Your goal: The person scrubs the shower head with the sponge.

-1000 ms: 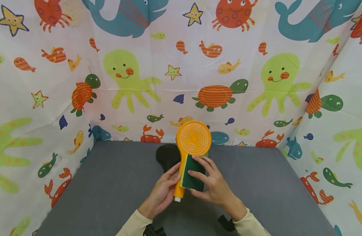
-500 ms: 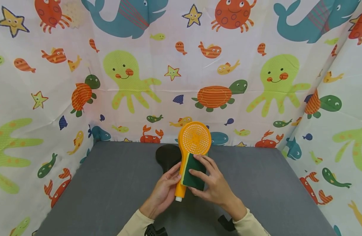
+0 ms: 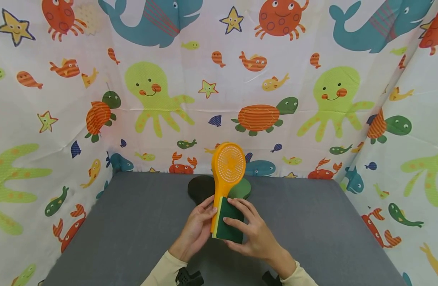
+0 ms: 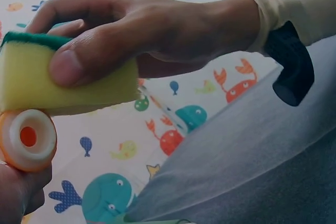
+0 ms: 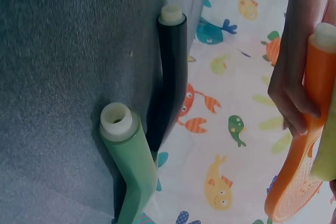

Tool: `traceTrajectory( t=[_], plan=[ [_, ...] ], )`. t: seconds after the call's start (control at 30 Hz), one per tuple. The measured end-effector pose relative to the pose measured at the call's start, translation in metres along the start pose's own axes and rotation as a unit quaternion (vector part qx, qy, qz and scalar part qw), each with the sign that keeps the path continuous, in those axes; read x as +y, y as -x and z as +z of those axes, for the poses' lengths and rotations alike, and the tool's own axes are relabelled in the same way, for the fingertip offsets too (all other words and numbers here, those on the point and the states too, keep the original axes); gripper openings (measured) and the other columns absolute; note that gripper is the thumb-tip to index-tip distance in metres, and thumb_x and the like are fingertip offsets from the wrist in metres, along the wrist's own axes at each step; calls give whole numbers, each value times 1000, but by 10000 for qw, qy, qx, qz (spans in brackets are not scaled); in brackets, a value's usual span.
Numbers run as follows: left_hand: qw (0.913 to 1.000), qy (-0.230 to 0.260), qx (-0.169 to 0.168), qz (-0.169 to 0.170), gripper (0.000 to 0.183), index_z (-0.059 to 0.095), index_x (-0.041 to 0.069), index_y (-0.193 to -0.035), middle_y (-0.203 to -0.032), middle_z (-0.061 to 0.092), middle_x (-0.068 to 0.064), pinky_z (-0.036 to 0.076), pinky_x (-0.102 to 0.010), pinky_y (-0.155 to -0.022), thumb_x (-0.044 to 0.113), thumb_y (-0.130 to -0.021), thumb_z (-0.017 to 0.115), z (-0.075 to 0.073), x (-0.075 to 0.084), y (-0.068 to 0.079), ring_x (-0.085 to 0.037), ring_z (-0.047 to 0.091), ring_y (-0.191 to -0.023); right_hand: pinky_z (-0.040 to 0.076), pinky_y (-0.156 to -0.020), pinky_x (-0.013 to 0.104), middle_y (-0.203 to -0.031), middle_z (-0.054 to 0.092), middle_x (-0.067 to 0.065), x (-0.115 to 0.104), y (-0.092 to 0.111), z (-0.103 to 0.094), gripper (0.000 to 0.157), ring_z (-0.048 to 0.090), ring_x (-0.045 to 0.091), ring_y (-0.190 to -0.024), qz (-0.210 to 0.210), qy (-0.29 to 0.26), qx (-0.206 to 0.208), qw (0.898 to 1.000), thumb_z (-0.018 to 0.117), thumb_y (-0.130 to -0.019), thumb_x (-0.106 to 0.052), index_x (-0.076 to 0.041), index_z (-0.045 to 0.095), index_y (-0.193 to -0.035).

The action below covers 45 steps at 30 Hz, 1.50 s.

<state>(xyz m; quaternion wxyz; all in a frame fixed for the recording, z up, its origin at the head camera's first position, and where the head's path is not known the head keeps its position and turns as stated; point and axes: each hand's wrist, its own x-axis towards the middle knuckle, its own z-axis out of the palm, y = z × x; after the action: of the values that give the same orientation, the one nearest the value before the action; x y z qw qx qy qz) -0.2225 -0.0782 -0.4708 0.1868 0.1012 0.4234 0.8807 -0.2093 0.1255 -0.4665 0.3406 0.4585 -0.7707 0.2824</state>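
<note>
Fingers (image 3: 206,201) of the left hand (image 3: 194,228) are curling round the handle of an orange shower head (image 3: 230,163), the thumb lying against it just beside a sponge. Beyond that hand, a black shower head (image 3: 199,188) is resting on the grey table (image 3: 140,222), its handle partly hiding behind the hands in the head view.

Next along, the orange shower head is standing tilted slightly rightward, its pierced round face rising above the fingertips of both hands and facing the wearer. At its lower end, a white collar (image 4: 35,135) is showing in the left wrist view.

Against the handle, the two-layered sponge (image 3: 230,226) is touching with its yellow side, its green face turning toward the wearer. Farther back, a green shower head (image 3: 242,188) is peeking out to the right of the orange one.

On the right, the right hand (image 3: 253,232) is pinching the sponge: its fingers are spreading across the green face with gaps between them, while the thumb is pressing on the yellow layer.
</note>
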Motion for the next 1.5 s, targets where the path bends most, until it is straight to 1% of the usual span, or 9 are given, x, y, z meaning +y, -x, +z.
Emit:
traceTrajectory(
  t=[0.17,0.37,0.5,0.77,1.0,1.1,1.27,1.43,1.5],
  plan=[
    [9999,37,-11,-121,53,31,4,-151,-145,46,-8,46,-30,-106,9,-102,50,-2,0,1,-18,54,-125,53,-98,42,-145,49,17,-2,1,0,47,45,31,-129,-1,57,-121,9999,79,-79,-41,-23,66,-121],
    [9995,-265,-72,-140,56,28,15,-155,-155,37,-9,45,-29,-107,19,-103,50,-4,-4,2,-16,51,-130,45,-108,33,-146,49,16,-1,3,-2,43,45,31,-129,-31,211,-154,9997,74,-83,-46,-24,67,-120],
    [9990,-423,-85,-121,58,27,16,-155,-158,33,-10,45,-28,-106,23,-103,50,-4,-6,3,-15,51,-131,41,-111,30,-145,49,16,1,2,-4,43,45,31,-129,-72,268,-122,9995,75,-83,-45,-24,67,-120],
    [9985,-337,-387,-191,56,25,13,-156,-159,32,-12,44,-28,-108,16,-104,47,-1,-9,7,-14,51,-132,33,-116,25,-144,50,19,9,-3,-9,47,45,33,-129,-150,276,0,9995,80,-78,-41,-21,68,-119],
    [9987,-223,-407,-228,60,23,12,-156,-162,25,-13,44,-26,-107,8,-102,49,0,-8,10,-16,48,-134,30,-116,20,-142,51,19,16,-6,-14,42,45,33,-127,-164,397,49,9991,69,-87,-49,-21,69,-118],
    [9986,-239,-401,-248,61,22,11,-157,-162,25,-14,44,-25,-107,7,-101,49,1,-7,11,-16,49,-133,29,-116,18,-142,51,19,17,-7,-16,42,45,33,-127,-101,418,56,9991,68,-87,-50,-21,69,-118],
    [9987,-192,-406,-226,60,25,15,-156,-161,26,-12,44,-26,-108,8,-102,49,1,-5,10,-17,48,-133,32,-115,20,-142,51,20,14,-6,-15,43,45,33,-127,-95,318,98,9994,68,-87,-50,-21,69,-119],
    [9986,-246,-438,-175,60,23,15,-157,-162,25,-14,44,-28,-108,8,-102,48,2,-3,9,-18,48,-133,33,-114,20,-143,51,19,11,-3,-13,43,45,32,-128,-32,194,53,9998,66,-89,-51,-21,69,-119],
    [9988,-233,-399,-176,61,24,15,-157,-161,25,-14,44,-29,-107,7,-102,48,2,-3,9,-19,48,-134,37,-112,22,-143,51,18,9,-1,-12,43,45,32,-127,-15,166,39,9999,66,-89,-51,-21,69,-118]
  ],
)
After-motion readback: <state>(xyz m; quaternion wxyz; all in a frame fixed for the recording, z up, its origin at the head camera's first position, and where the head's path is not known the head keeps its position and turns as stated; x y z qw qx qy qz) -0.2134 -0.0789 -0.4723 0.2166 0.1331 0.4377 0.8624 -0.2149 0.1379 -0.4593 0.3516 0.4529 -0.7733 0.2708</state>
